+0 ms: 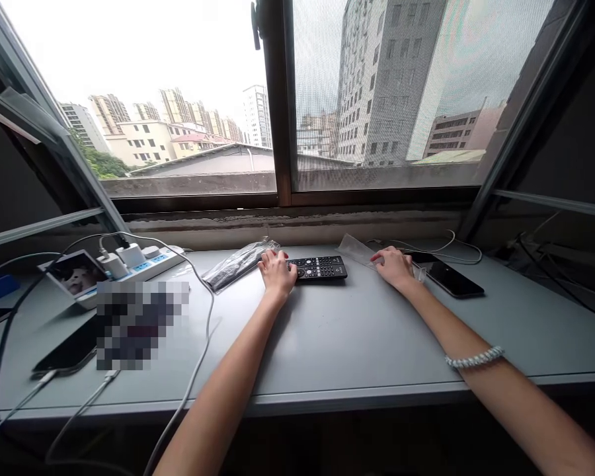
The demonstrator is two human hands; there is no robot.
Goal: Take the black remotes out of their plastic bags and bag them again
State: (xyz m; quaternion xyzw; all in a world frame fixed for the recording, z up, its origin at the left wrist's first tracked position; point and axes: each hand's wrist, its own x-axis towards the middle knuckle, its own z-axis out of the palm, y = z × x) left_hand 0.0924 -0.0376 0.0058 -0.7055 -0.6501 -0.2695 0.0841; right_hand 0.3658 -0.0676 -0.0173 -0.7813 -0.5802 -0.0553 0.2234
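My left hand [276, 271] is closed over the left end of a black remote control [322, 267], which lies flat on the desk with its buttons up. Part of the remote is hidden under that hand. Beside it on the left is a crumpled clear plastic bag [235, 266] with a dark look. My right hand [395, 266], with fingers curled, grips a clear plastic sleeve [357, 251] that pokes out to the left and also shows by the wrist. Just right of this hand rests a black smartphone [451, 276], screen up.
A white power strip [153, 264] with plugged-in chargers stands at the left, near a photo card [74, 274]. Another phone [72, 344] lies there on a cable, beside a blurred-out patch. A long white cable [209, 317] runs over the desk's front edge [337, 400]. Windows rise behind.
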